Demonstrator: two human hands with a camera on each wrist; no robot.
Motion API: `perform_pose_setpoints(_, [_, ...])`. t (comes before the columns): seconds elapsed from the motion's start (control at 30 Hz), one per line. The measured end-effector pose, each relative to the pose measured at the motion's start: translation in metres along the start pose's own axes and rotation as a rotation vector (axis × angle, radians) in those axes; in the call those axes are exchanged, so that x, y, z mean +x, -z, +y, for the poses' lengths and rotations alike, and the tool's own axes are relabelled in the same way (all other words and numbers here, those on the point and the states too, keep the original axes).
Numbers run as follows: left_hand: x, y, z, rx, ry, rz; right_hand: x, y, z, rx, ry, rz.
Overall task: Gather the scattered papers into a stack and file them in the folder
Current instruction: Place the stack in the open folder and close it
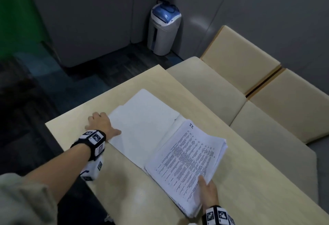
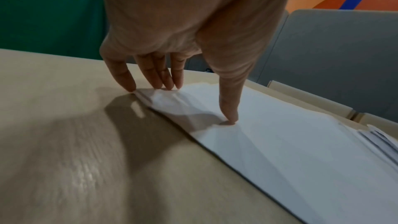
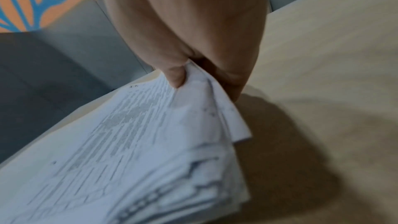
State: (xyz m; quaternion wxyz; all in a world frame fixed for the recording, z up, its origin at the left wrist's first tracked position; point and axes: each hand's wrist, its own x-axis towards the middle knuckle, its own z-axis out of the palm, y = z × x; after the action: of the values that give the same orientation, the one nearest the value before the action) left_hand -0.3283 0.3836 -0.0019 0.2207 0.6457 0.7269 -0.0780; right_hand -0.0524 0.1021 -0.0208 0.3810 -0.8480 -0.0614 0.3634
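My left hand (image 1: pixel 100 123) lies flat, fingers straight, pinning the open folder (image 1: pixel 142 123) to the tabletop (image 1: pixel 124 185). My right hand (image 1: pixel 209 191) pinches the near corner of the paper stack (image 1: pixel 187 155), which lies on the folder's right half. The stack's edges look fanned; a lift by that one corner could spill sheets. The folder may skid if I ease off.

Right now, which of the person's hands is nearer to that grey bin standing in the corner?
Left. The left hand rests on the open folder at the table's far-left side, closer to the bin. The right hand grips the paper stack at the near edge, farther away.
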Motion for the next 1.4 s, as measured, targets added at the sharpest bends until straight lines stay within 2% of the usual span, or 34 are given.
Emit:
perform_pose_setpoints(0.2, [0.019,0.0,-0.001,-0.072,0.048,-0.001,0.015,-0.01,-0.011,-0.011,0.02,0.023])
perform_pose_setpoints(0.27, [0.021,0.004,-0.003,-0.146,0.05,-0.081,0.017,-0.012,-0.01,-0.022,-0.003,0.034])
perform_pose_setpoints(0.33, [0.024,0.014,-0.007,-0.204,-0.029,-0.175,0.018,-0.012,-0.014,-0.009,-0.021,0.046])
perform_pose_setpoints(0.4, [0.018,0.032,-0.007,-0.271,-0.152,-0.198,0.021,-0.008,-0.019,0.009,-0.041,0.064])
perform_pose_setpoints(0.5, [-0.006,0.067,0.001,-0.592,-0.347,-0.298,0.028,-0.001,-0.02,0.031,-0.08,0.13])
perform_pose_setpoints(0.63, [-0.048,0.098,0.016,-0.854,-0.494,-0.516,0.026,-0.001,-0.02,-0.05,0.023,0.212])
perform_pose_setpoints(0.77, [-0.077,0.094,0.04,-0.923,-0.601,-0.741,0.019,-0.007,-0.026,-0.049,0.115,0.207])
perform_pose_setpoints(0.83, [-0.087,0.081,0.055,-0.898,-0.708,-0.86,0.02,-0.008,-0.027,-0.044,0.107,0.163])
perform_pose_setpoints(0.9, [-0.095,0.058,0.073,-0.898,-0.71,-0.905,0.021,-0.01,-0.027,-0.038,0.05,0.136])
perform_pose_setpoints(0.93, [-0.097,0.044,0.082,-0.911,-0.67,-0.866,0.021,-0.01,-0.027,-0.012,0.017,0.128])
perform_pose_setpoints(1.0, [-0.095,0.012,0.096,-0.868,-0.552,-0.688,0.034,-0.011,-0.015,0.054,-0.084,0.126])
perform_pose_setpoints(1.07, [-0.093,-0.019,0.104,-0.756,-0.5,-0.633,0.034,-0.007,-0.016,0.162,-0.171,0.086])
perform_pose_setpoints(1.13, [-0.092,-0.05,0.107,-0.49,-0.595,-0.603,0.017,0.001,-0.032,0.352,-0.273,0.041])
perform_pose_setpoints(1.2, [-0.092,-0.072,0.107,-0.059,-0.743,-0.458,0.009,0.009,-0.035,0.48,-0.31,-0.076])
perform_pose_setpoints(1.27, [-0.092,-0.085,0.105,0.216,-0.837,-0.282,0.005,0.014,-0.035,0.439,-0.316,-0.075])
perform_pose_setpoints(1.33, [-0.094,-0.089,0.107,0.252,-0.848,-0.213,0.004,0.014,-0.031,0.324,-0.238,-0.04])
perform_pose_setpoints(1.4, [-0.093,-0.092,0.11,0.151,-0.837,-0.206,0.007,0.014,-0.023,0.214,-0.176,0.003])
